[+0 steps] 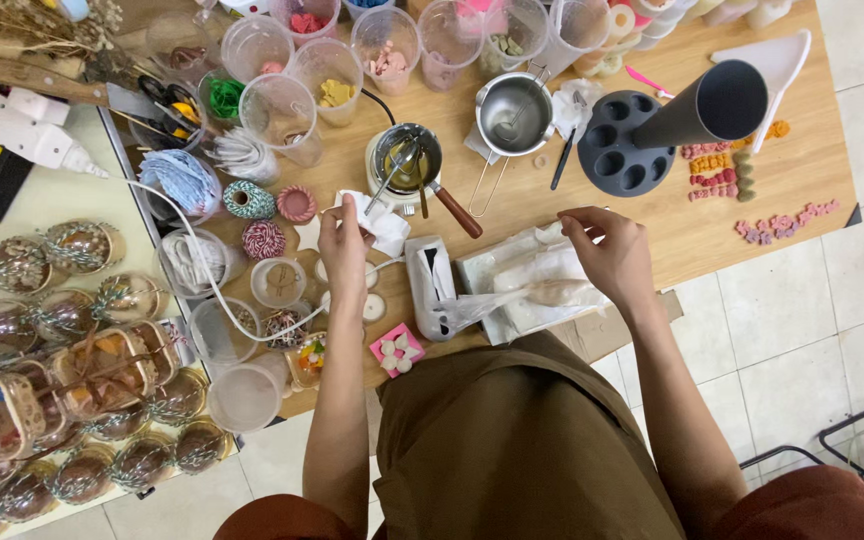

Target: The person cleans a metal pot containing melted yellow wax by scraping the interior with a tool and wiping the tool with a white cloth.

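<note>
Left hand (344, 243) pinches a white tissue (380, 224) just beside the small melting pot (407, 160) on the table (692, 235). Right hand (607, 252) hovers with fingers curled over the clear plastic bags (537, 285), gripping nothing visible. Judged step: wiping near the pot; the tissue needs a firm pinch.

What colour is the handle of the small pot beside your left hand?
Reddish-brown wood, the pot handle shows best in the head view, just right of the left hand.
</note>
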